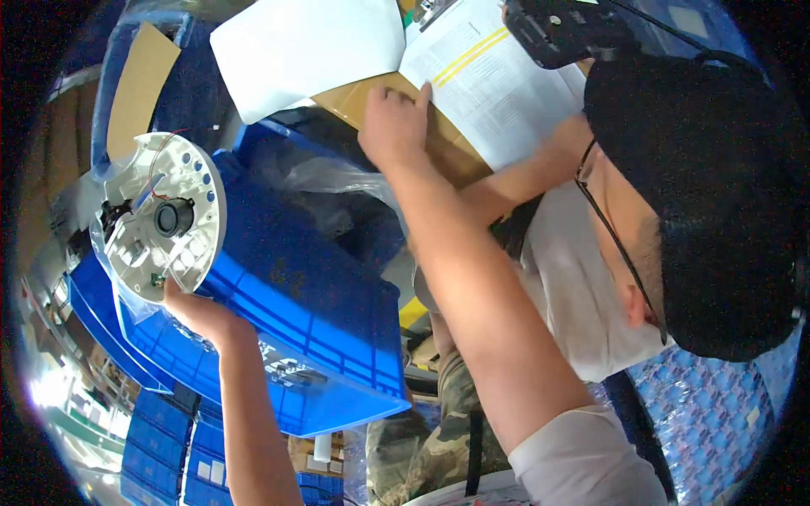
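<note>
My left hand (196,310) grips the lower edge of a round white plastic housing (211,228), tilted with its inside showing. Inside sit a round black part (174,217) like a small speaker and a thin red wire (157,156) that runs out over the rim. My right hand (395,126) holds nothing; one finger stretches to the edge of a printed sheet (481,84) with yellow-marked lines, while the others are bent. Beneath the sheet lies brown cardboard (451,143). A white sheet (308,51) lies left of the print.
Blue plastic crates (295,312) stand below the housing, with clear plastic film (337,177) nearby. Close on the right leans a person in a black cap (692,211), a forearm (531,181) reaching to the papers. A black device (574,34) with a cable is above.
</note>
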Action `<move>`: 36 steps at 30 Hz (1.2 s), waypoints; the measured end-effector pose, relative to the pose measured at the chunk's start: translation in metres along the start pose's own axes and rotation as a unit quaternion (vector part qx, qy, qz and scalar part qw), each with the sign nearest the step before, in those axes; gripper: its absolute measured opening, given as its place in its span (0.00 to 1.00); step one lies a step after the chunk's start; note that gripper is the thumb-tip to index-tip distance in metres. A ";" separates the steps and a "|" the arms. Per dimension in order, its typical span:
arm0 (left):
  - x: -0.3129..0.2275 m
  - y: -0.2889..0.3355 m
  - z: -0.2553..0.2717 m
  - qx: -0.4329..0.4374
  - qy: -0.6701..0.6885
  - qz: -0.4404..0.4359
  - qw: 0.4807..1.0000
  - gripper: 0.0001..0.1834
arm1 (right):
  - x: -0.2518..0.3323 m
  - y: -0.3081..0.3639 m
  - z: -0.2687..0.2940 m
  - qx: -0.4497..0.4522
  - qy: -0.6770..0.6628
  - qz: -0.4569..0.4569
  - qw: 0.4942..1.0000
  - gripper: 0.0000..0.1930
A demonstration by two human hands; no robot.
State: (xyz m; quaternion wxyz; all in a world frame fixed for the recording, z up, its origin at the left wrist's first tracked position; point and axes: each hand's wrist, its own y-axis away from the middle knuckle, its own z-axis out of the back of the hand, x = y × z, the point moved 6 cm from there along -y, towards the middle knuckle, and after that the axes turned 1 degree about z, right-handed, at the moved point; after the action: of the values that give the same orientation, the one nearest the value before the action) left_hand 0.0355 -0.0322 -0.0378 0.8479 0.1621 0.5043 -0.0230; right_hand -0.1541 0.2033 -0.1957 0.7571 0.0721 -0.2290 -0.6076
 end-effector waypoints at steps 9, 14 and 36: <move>-0.013 0.010 -0.003 -0.038 -0.105 -0.044 0.993 0.25 | 0.083 0.145 0.016 -0.115 -0.453 -0.023 0.884 0.10; -0.008 0.003 0.005 -0.046 -0.103 -0.106 0.988 0.25 | 0.108 0.212 0.044 0.058 -0.584 -0.020 0.809 0.14; -0.005 0.008 -0.003 -0.030 -0.024 -0.052 0.998 0.24 | 0.148 0.255 0.036 0.069 -0.386 0.056 0.918 0.28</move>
State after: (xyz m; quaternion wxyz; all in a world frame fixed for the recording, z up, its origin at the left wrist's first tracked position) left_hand 0.0323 -0.0249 -0.0324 0.8621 0.1098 0.4916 -0.0555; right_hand 0.0792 0.1324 -0.0265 0.6358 -0.1292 -0.5488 -0.5271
